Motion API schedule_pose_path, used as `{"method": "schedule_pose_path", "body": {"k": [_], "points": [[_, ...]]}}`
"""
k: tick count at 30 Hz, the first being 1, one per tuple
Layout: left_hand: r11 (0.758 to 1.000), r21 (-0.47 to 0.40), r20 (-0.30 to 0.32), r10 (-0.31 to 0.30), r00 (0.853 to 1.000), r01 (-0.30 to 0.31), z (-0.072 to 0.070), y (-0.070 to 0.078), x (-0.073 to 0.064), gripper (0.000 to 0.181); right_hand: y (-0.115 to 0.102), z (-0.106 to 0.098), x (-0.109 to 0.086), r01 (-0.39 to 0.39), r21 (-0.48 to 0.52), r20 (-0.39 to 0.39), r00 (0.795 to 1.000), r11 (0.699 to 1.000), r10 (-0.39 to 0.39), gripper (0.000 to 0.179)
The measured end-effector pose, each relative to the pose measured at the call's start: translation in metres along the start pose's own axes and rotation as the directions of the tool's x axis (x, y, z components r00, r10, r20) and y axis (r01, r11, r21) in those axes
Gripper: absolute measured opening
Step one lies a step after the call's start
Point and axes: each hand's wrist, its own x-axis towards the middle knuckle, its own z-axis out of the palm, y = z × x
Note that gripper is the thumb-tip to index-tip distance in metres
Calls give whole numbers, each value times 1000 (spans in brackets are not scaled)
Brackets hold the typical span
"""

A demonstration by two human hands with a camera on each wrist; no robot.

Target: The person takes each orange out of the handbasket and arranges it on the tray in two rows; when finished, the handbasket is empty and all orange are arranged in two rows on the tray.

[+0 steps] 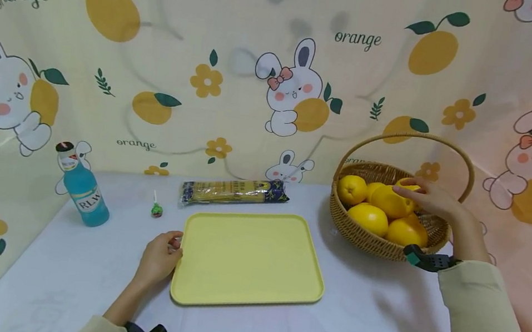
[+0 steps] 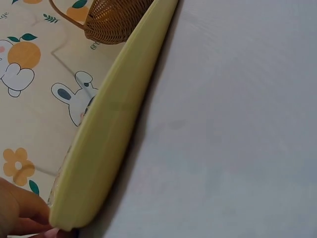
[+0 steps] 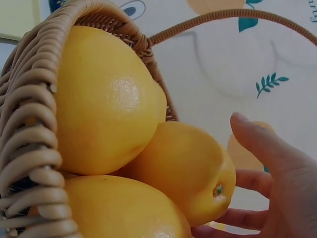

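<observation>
The right hand (image 1: 430,199) is hovering, fingers spread, beside a round yellow fruit (image 3: 181,168) in a brown wicker basket (image 1: 342,218); the left hand (image 1: 160,257) is gripping a pale-yellow rectangular tray (image 1: 249,265). Picking seems the step, calling for curling fingers.

The tray (image 1: 253,265) looks like smooth, matt plastic. The basket (image 1: 355,236) is rough, ridged wicker; its fruits (image 3: 106,104) are smooth and glossy. Shiny, crinkled plastic film wraps the packet (image 1: 232,191). The bottle (image 1: 83,187) is smooth, perhaps glass, too small to be sure.
</observation>
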Motion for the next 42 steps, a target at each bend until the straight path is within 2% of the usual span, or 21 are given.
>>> {"method": "schedule_pose_path", "body": {"k": [7, 18, 25, 31, 38, 42], "points": [[1000, 17, -6, -1, 1000, 1, 1, -1, -1, 41, 3, 3, 3, -23, -34, 21, 999, 999, 24, 80], [1000, 24, -17, 17, 1000, -16, 1, -2, -1, 39, 3, 10, 3, 1, -25, 17, 1000, 1000, -1, 83], [1000, 8, -24, 17, 1000, -17, 1, -2, -1, 39, 2, 12, 5, -1, -63, -19, 1000, 998, 0, 86], [1000, 3, -24, 18, 1000, -18, 0, 0, -2, 39, 5, 13, 7, 18, -52, -53, 998, 998, -20, 85], [1000, -3, -23, 22, 1000, -22, 0, 0, -2, 38, 6, 16, 6, 34, 11, -103, 994, 999, -33, 87], [1000, -3, -18, 15, 1000, -15, 0, 0, -2, 38, 3, 16, 4, 60, 71, -163, 985, 996, -48, 85]]}}
